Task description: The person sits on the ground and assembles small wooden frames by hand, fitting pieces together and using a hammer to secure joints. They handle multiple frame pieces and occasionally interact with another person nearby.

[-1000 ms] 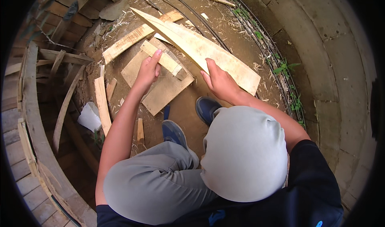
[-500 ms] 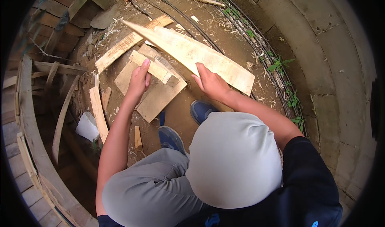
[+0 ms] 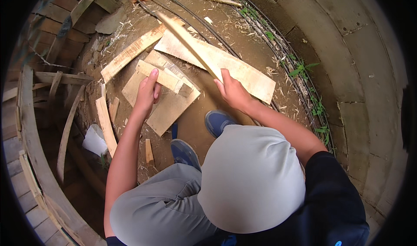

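My right hand (image 3: 235, 91) is closed round the near end of a long, narrow wooden slat (image 3: 191, 41), held raised and slanting away to the far left. Behind the slat lies a wide pale plank (image 3: 249, 74) on the ground. My left hand (image 3: 147, 91) grips a short wooden piece (image 3: 167, 79), thumb on top and the fingers partly hidden. That piece is over small stacked boards (image 3: 161, 118) in front of my feet. The slat's far end is up in the air, apart from the short piece.
A rough-edged board (image 3: 130, 57) lies beyond my left hand, and a thin strip (image 3: 105, 122) nearer on the left. Black cables (image 3: 208, 28) cross the dirt. A block wall (image 3: 321, 20) curves along the right; a wooden frame (image 3: 32, 115) stands left.
The slat's far end has swung to the right and upward in the picture, now seen more edge-on. My left hand and the short piece have barely shifted.
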